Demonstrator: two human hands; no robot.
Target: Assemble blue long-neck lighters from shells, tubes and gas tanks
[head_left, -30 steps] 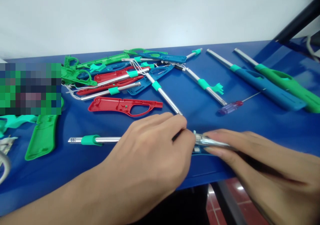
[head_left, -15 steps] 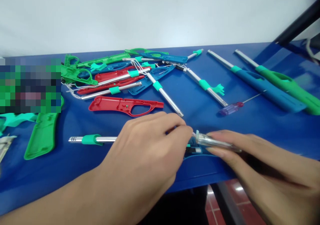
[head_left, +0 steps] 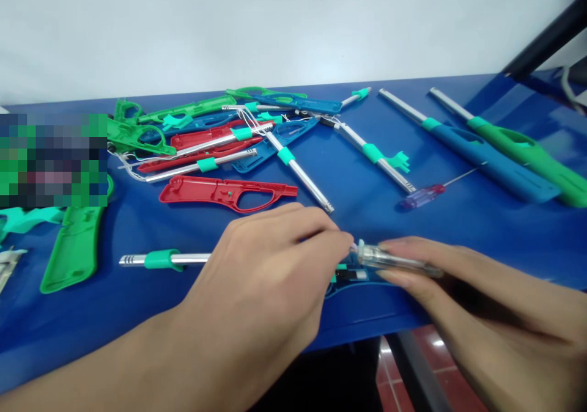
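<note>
Between the thumb and fingers of my right hand (head_left: 463, 290) is a clear lighter fuel tank (head_left: 394, 259), its pale-capped end pointing left. My left hand (head_left: 270, 271) is closed in a pinch right at that end; a thin pale bit shows at its fingertips, too small to name. Below the hands lies a blue lighter handle half (head_left: 343, 288) with a black part (head_left: 351, 274) in it, mostly covered. A silver lighter tube (head_left: 192, 258) with a green tape band (head_left: 160, 259) reaches out to the left from behind my left hand.
On the blue table (head_left: 137, 314) lie a red handle half (head_left: 197, 193), a green half (head_left: 73, 247), and a pile of shells and wired tubes behind. At right are a screwdriver (head_left: 422, 197), a blue lighter (head_left: 490, 161) and a green lighter (head_left: 527, 146). Pixelation hides the far left.
The view has shifted slightly, so the table things sit a little further left. Both hands keep nearly the same pose, with the fuel tank still in my right hand.
</note>
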